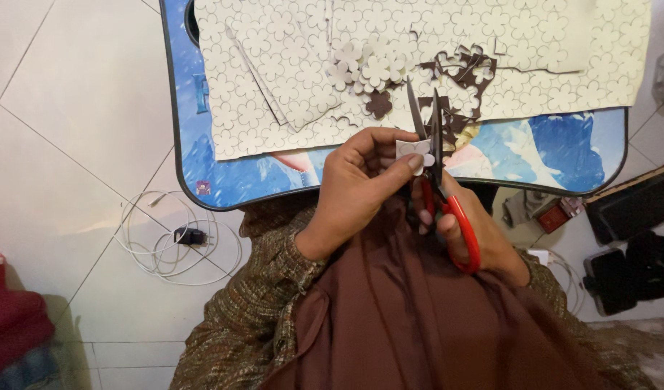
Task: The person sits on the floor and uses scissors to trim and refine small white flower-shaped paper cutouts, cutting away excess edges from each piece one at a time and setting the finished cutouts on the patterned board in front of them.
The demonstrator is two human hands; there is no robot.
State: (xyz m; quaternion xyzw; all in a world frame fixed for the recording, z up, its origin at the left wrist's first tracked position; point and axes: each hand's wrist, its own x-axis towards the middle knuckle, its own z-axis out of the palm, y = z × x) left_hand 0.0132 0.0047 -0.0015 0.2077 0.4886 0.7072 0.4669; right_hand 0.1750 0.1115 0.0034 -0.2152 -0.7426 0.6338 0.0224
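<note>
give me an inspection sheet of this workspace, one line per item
surface: small lap table with a blue picture top and dark rim, standing on a pale tiled floor
job's things: red-handled scissors, blades open; a small flower cutout; cream sheets printed with flower outlines covering most of the table
clutter: pile of cut flowers and dark brown scraps on the sheets
hands: left hand pinches the flower cutout; right hand grips the scissors
cables: white cable coiled on the floor with a black plug
surroundings: dark devices on the floor at right; red cloth at left
</note>
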